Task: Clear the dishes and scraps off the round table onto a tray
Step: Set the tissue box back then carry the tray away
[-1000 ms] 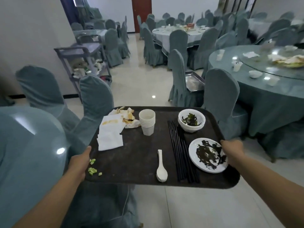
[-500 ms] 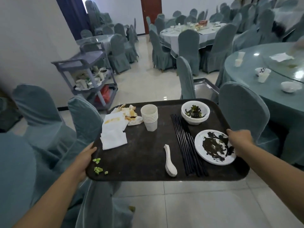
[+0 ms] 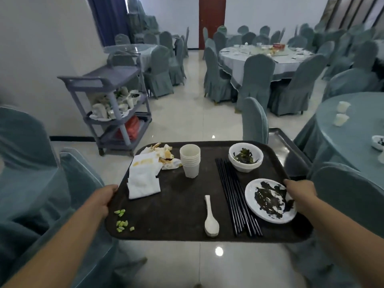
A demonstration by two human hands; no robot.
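The person stands with the loaded tray carried level between both hands. The left hand is clamped on its left edge and the right hand on its right edge, fingers lapping the rim of the smeared plate.

Everything loose sits between the hands. The stack of paper cups and the bowl are on the far side, the black chopsticks and white spoon nearer the body, and the napkins and green scraps close to the left hand.

I'd say the step is carrying the load off. The tray wants holding flat and turning slowly, since the tall cup stack and the round chopsticks look the likeliest to tip or roll. The chair just beyond the tray needs a clear berth too.

Compared with a second ago, the round worktop has slid further out past the right hand. The service cart now stands larger, ahead of the left hand. So the person has swung left, towards it. The spoon rocked on its side midway and lies flat again, and the rest of the load has kept its place.
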